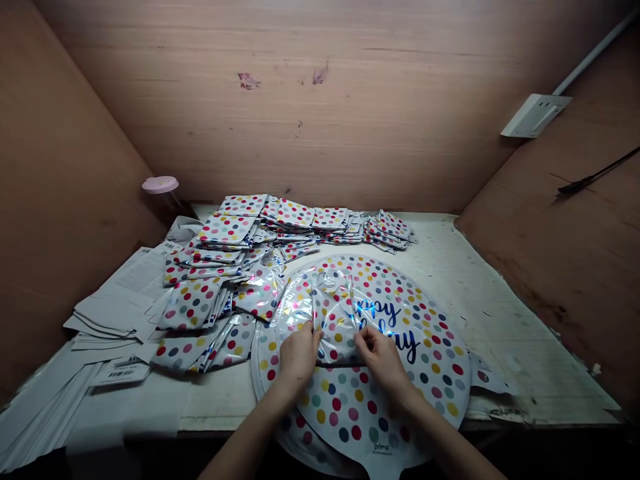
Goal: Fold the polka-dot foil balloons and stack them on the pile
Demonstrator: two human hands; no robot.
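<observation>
A folded foil balloon [334,323] with coloured polka dots lies over a flat round foil balloon [350,407] printed with blue lettering. My left hand [299,352] is closed on the folded balloon's left edge, thumb pressed against the fingers. On the opposite edge my right hand [377,357] pinches with thumb and curled fingers. The flat balloon's tail hangs over the table's front edge, and at least one more flat balloon shows beneath it. Part of the blue lettering is hidden by the folded balloon.
Piles of folded dotted balloons [225,230] stand at the back and left. White printed cards [117,283] with barcodes lie at the far left, near a jar with a pink lid [160,185]. Wooden panels [310,133] enclose the table [500,320]; a socket [536,115] is at right.
</observation>
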